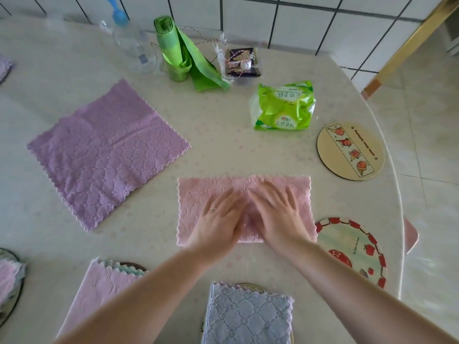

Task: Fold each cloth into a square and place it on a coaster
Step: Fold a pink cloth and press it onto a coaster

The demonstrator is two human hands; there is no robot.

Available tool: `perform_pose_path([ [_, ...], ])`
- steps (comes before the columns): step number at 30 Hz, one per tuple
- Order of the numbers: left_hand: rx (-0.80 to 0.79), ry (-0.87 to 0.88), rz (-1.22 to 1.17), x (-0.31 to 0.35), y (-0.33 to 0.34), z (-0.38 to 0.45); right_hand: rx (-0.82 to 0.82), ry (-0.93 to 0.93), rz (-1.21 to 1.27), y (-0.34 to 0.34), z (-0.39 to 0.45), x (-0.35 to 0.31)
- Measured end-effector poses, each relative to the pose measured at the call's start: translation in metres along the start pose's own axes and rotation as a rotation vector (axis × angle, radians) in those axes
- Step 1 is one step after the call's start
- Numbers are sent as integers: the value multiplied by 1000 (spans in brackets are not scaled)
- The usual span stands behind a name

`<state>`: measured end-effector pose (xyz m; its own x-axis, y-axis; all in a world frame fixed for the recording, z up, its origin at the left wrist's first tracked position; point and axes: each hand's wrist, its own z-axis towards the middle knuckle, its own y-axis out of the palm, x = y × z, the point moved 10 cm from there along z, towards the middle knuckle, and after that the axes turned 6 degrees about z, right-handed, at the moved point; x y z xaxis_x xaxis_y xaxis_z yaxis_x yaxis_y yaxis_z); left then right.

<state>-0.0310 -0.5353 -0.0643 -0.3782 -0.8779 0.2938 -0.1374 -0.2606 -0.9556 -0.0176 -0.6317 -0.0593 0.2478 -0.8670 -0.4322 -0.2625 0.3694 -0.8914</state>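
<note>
Nearest, at the bottom edge: grey cloth [248, 316] folded square, lying on a coaster whose rim just shows behind it. Left of that, a pink folded cloth [99, 291] on top of a teal one, over a dark coaster [133, 266]. At the far left edge, more folded cloths [10, 276] on a dark-rimmed coaster.

Centre of the table [223, 135]: pink cloth [198, 194] folded in half into a wide rectangle, flat, zigzag edges at left, right and top. Left hand [218, 219] and right hand [275, 214] both flat on it, fingers straight and slightly spread, pressing down near the middle, thumbs almost touching; nothing pinched. A ring on the left hand.

Just right of the pink cloth, touching its lower right corner: strawberry coaster [357, 249], bare. Farther right and back, well apart from the cloth: beige coaster [350, 150] with a cartoon strip, also bare.

Left of centre: purple cloth [106, 152] spread open, turned at an angle, creases showing.

Beyond: green tissue pack [283, 105], roll of green bags [173, 45] partly unrolled, small wrapped packet [241, 60] with red-white string, clear bottle [134, 48], tiled wall [298, 18] behind
</note>
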Motion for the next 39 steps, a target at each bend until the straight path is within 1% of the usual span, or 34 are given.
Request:
perform_pose_path([
  [3,-48,10,114,1,19,-9,-39,3,-101,27,-8,5],
  [5,-66,37,197,-9,23,-15,-41,33,-172,29,-13,20],
  [7,-85,44,251,-24,24,-21,-27,51,-220,23,-18,35],
  [11,-119,21,322,-54,16,-34,-69,98,-286,13,-32,64],
  [15,-108,13,354,-81,1,-47,-107,139,-320,-1,-45,92],
  [17,-80,-7,372,-91,-8,-51,-90,160,-299,-12,-48,100],
  [19,-23,14,311,-83,-18,-51,-46,157,-250,-24,-44,96],
  [21,53,115,168,-51,-27,-48,-5,116,-176,-31,-29,78],
  [22,58,166,104,-31,-29,-45,9,89,-127,-32,-18,65],
  [24,-2,215,25,6,-23,-38,39,22,-28,-32,6,38],
  [26,-77,201,-30,28,-9,-31,41,-26,30,-29,30,14],
  [28,-89,166,-66,35,1,-28,11,-34,45,-24,51,-1],
  [31,-54,126,-90,32,4,-28,-64,24,30,-15,76,-5],
  [35,-16,126,-108,29,3,-29,-158,28,-88,-5,90,-6],
  [39,6,136,-96,31,2,-25,-220,43,-127,-3,95,-6],
])
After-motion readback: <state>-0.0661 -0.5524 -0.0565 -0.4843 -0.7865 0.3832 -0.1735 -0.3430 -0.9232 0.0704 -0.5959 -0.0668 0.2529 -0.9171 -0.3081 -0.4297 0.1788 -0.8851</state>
